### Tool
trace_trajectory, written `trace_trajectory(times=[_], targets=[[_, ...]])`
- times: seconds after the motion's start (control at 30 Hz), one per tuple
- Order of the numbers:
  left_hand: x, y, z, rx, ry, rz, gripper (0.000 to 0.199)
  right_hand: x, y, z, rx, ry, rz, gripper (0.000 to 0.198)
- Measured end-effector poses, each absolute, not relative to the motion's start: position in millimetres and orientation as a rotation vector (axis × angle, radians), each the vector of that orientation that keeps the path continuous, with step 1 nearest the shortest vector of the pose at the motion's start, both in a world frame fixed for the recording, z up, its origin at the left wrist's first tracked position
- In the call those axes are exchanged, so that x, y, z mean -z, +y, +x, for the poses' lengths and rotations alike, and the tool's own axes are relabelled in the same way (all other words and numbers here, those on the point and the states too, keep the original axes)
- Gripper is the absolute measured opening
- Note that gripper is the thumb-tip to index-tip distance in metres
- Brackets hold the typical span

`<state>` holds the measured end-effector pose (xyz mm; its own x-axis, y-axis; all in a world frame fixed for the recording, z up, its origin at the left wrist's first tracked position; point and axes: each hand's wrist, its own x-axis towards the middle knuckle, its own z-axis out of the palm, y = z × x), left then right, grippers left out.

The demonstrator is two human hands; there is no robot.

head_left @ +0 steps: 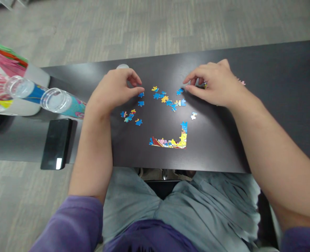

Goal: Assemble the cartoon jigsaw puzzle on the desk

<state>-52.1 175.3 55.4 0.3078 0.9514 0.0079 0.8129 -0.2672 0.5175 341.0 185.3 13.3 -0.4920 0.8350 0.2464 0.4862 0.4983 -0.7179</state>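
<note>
My left hand [118, 85] hovers at the left of the loose puzzle pieces, thumb and fingers apart. Its thumb tip is at a blue puzzle piece [141, 95]; whether they touch I cannot tell. My right hand [209, 82] has a gap between thumb and forefinger, just right of another blue piece [180, 91]. Part of a yellowish piece [205, 85] shows beneath that hand. Between the hands lie several scattered pieces, among them an orange one [165, 99]. Closer to my body, joined edge pieces [183, 140] form an L-shaped corner.
A pale piece [193, 115] lies right of the middle, and a small cluster [130, 116] lies left. A black phone [56, 143] rests near the table's front edge. Two clear-topped tubes [65, 101] stand by a white container [38, 75] at the left. Pinkish pieces [241, 82] show behind my right wrist.
</note>
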Motion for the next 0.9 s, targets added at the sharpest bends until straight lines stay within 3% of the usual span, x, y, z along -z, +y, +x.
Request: trace_trajectory(times=[0.27,0.6,0.9], targets=[[-45,167,-10,-0.455,1.282,2.347,0.026,-13,183,338,-0.673,-2.207,-1.073,0.024],[-34,173,-18,-0.459,1.373,2.365,0.016,-14,184,339,-0.712,-2.238,-1.08,0.025],[-37,157,11,-0.43,1.227,2.423,0.024,-27,175,332,-0.621,-2.322,-1.216,0.024]])
